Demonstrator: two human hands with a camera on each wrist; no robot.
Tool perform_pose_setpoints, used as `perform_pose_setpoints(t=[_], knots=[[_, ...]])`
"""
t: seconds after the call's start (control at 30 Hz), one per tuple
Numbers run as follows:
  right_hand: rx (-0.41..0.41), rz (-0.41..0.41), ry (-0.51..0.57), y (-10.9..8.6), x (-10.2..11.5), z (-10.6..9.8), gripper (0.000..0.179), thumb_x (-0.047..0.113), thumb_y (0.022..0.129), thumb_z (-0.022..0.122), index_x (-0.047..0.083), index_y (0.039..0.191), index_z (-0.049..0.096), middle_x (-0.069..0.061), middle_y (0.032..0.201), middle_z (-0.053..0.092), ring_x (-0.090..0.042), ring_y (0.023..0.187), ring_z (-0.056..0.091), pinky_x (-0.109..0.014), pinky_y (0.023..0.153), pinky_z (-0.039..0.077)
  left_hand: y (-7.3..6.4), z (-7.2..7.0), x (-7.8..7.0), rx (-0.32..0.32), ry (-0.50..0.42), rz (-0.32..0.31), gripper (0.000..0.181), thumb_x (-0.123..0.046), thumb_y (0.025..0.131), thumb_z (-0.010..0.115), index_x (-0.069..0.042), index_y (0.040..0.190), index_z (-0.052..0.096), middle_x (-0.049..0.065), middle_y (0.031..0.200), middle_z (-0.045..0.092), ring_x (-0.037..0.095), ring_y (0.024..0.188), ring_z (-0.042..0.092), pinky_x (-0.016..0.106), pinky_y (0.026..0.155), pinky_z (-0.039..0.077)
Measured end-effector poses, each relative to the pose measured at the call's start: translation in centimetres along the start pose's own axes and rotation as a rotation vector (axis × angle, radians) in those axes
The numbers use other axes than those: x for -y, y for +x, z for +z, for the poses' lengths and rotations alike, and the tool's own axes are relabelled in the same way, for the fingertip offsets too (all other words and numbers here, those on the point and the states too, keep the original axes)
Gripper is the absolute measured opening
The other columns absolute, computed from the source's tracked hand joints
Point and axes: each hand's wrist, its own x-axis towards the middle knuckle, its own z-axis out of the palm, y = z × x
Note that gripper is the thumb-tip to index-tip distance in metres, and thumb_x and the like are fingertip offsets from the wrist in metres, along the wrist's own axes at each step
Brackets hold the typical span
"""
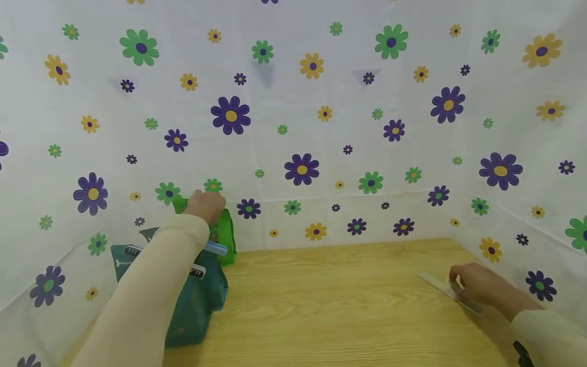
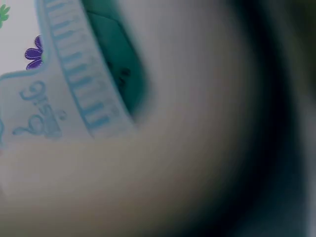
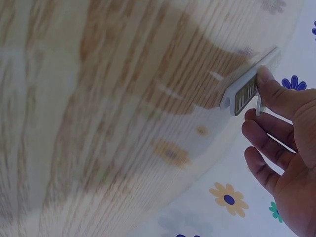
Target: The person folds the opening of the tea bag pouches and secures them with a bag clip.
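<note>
At the left, my left hand grips the top of a bright green bag, its fingertips hidden from view. In front stands a teal bag, partly covered by my forearm. A light blue bag clip with a piano-key pattern shows beside my sleeve, and fills much of the left wrist view as a pale blue clip. Over at the right, my right hand pinches a white bag clip between thumb and fingers, close over the table. Its side bears a dark piano-key strip.
Two black-and-white key-patterned clips, one at the teal bag's left and one at its right, show around my forearm. The wood-grain table is bordered by a white flowered cloth at the back and sides.
</note>
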Motion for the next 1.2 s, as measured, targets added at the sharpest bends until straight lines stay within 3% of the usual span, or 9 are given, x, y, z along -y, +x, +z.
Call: perform_pose_setpoints(t=[0.07, 0.17, 0.4, 0.63, 0.8, 0.93, 1.07, 1.2], knots=[[0.003, 0.007, -0.004, -0.2, -0.2, 0.1, 0.035, 0.017, 0.075, 0.086, 0.005, 0.098, 0.063, 0.001, 0.079, 0.058, -0.013, 0.071, 0.05, -0.032, 0.063, 0.045, 0.2, 0.1, 0.0, -0.057, 0.016, 0.036, 0.01, 0.007, 0.091, 0.063, 0.001, 0.096, 0.07, 0.013, 0.084, 0.07, 0.025, 0.08, 0.066, 0.049, 0.087, 0.056], [0.001, 0.001, -0.003, -0.4, -0.3, 0.1, 0.035, 0.017, 0.076, 0.086, 0.005, 0.099, 0.063, 0.002, 0.08, 0.059, -0.012, 0.071, 0.049, -0.031, 0.062, 0.045, 0.4, 0.1, 0.1, -0.108, 0.02, 0.067, 0.009, 0.009, 0.087, 0.067, 0.002, 0.093, 0.067, 0.012, 0.077, 0.066, 0.021, 0.071, 0.063, 0.04, 0.072, 0.06], [0.021, 0.002, 0.003, -0.5, -0.2, -0.1, 0.037, 0.018, 0.077, 0.085, 0.004, 0.101, 0.063, 0.001, 0.079, 0.058, -0.012, 0.069, 0.049, -0.03, 0.061, 0.044, 0.7, 0.1, 0.1, -0.164, -0.005, 0.13, 0.016, 0.01, 0.085, 0.071, -0.001, 0.096, 0.066, 0.013, 0.081, 0.065, 0.023, 0.072, 0.062, 0.038, 0.072, 0.059], [0.058, -0.02, -0.013, -0.1, 0.3, -0.4, 0.032, 0.016, 0.078, 0.084, 0.0, 0.101, 0.068, -0.002, 0.083, 0.064, -0.015, 0.074, 0.056, -0.035, 0.066, 0.05, 1.1, -0.5, -0.8, -0.155, 0.003, 0.182, 0.012, 0.007, 0.085, 0.072, -0.003, 0.092, 0.072, 0.01, 0.079, 0.066, 0.019, 0.067, 0.058, 0.032, 0.067, 0.058], [0.058, -0.047, -0.03, 0.2, 0.8, -0.3, 0.021, 0.015, 0.079, 0.083, 0.005, 0.091, 0.069, 0.003, 0.076, 0.057, -0.011, 0.068, 0.046, -0.029, 0.061, 0.042, 1.1, -1.5, -2.3, -0.112, -0.067, 0.231, 0.009, 0.005, 0.089, 0.069, -0.004, 0.091, 0.071, 0.009, 0.081, 0.066, 0.019, 0.073, 0.061, 0.032, 0.072, 0.056], [0.048, -0.077, -0.026, 0.6, 1.0, 0.0, 0.018, 0.013, 0.079, 0.082, 0.007, 0.087, 0.067, 0.005, 0.072, 0.053, -0.01, 0.065, 0.043, -0.027, 0.059, 0.037, 1.0, -2.2, -3.4, -0.095, -0.057, 0.28, 0.008, 0.003, 0.091, 0.066, -0.004, 0.088, 0.069, 0.009, 0.08, 0.066, 0.021, 0.073, 0.06, 0.033, 0.072, 0.054], [0.036, -0.095, -0.024, 0.9, 1.6, 0.0, 0.021, 0.012, 0.079, 0.082, 0.002, 0.092, 0.07, 0.004, 0.073, 0.055, -0.01, 0.065, 0.043, -0.027, 0.059, 0.038, 1.0, -2.5, -4.2, -0.094, -0.051, 0.29, 0.009, 0.003, 0.092, 0.066, -0.005, 0.09, 0.069, 0.008, 0.081, 0.066, 0.02, 0.074, 0.059, 0.033, 0.072, 0.052], [0.028, -0.093, -0.017, 1.1, 2.2, 0.1, 0.028, 0.013, 0.078, 0.084, -0.003, 0.097, 0.072, 0.002, 0.078, 0.062, -0.011, 0.068, 0.047, -0.029, 0.061, 0.043, 1.0, -2.7, -4.9, -0.048, -0.078, 0.301, 0.008, 0.0, 0.095, 0.064, -0.005, 0.099, 0.069, 0.01, 0.089, 0.067, 0.022, 0.082, 0.062, 0.035, 0.078, 0.053]])
